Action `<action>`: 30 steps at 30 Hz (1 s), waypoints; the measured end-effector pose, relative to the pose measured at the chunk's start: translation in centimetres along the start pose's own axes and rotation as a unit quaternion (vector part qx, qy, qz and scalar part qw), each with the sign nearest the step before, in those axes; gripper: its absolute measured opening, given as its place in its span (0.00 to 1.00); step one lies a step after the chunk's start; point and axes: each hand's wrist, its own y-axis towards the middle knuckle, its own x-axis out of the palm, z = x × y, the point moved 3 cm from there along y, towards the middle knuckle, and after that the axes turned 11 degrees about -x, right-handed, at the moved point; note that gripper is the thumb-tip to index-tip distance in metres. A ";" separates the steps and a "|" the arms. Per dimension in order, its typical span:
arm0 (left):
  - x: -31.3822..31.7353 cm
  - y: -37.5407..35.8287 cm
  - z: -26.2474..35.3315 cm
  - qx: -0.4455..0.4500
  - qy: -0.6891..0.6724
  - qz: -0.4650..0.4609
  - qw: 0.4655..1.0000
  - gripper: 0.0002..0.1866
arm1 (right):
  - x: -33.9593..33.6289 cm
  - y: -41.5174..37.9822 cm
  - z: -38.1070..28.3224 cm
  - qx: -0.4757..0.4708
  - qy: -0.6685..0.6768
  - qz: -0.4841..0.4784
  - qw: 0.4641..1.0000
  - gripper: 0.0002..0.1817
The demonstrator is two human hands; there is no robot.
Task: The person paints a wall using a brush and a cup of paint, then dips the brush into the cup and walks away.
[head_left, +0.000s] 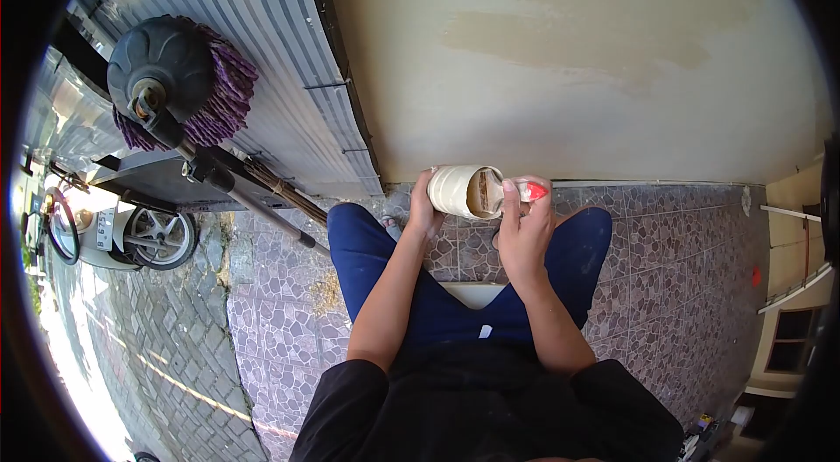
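Note:
My left hand (423, 204) is wrapped round the base of a cream, paint-smeared can (451, 189), which tips with its mouth to the right. In my right hand (528, 230) is a paintbrush (531, 191) with a red-ended handle, gripped near its ferrule. The brush's bristles reach into the mouth of the can, against its inner wall. Both hands are held over the gap between my knees. Ahead stands a cream wall (560, 112) with a darker, uneven patch across its upper part.
A mop (162, 68) with purple strands leans head-up at left, beside a corrugated metal panel (262, 33). Stone-patterned tiles (665, 287) cover the floor. A motorcycle (149, 239) stands at far left. Beneath me shows a pale seat (473, 293).

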 end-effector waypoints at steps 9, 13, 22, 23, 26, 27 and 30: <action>0.2 -0.4 0.3 0.004 -0.001 0.011 1.000 0.23 | -0.3 0.4 1.9 0.140 0.156 0.002 0.978 0.23; 0.3 -0.2 0.4 0.015 0.007 -0.009 1.000 0.23 | -0.6 -0.2 3.2 0.166 0.164 -0.034 0.972 0.14; 0.2 0.2 0.0 0.014 0.011 0.009 1.000 0.22 | -1.8 0.9 0.1 0.076 0.117 -0.076 0.987 0.08; 0.2 0.2 0.0 0.013 0.010 0.009 1.000 0.22 | -1.9 1.0 -0.2 0.062 0.116 -0.078 0.988 0.07; 0.1 0.1 0.1 0.003 -0.004 0.017 1.000 0.22 | -2.1 1.2 -0.2 0.072 0.095 -0.076 0.990 0.07; 0.1 0.0 0.1 0.000 -0.002 0.014 1.000 0.22 | -2.1 1.3 -0.1 0.072 0.095 -0.077 0.990 0.07; 0.1 0.2 0.1 0.000 0.005 0.017 1.000 0.22 | -2.1 1.6 0.8 0.097 0.116 -0.070 0.986 0.08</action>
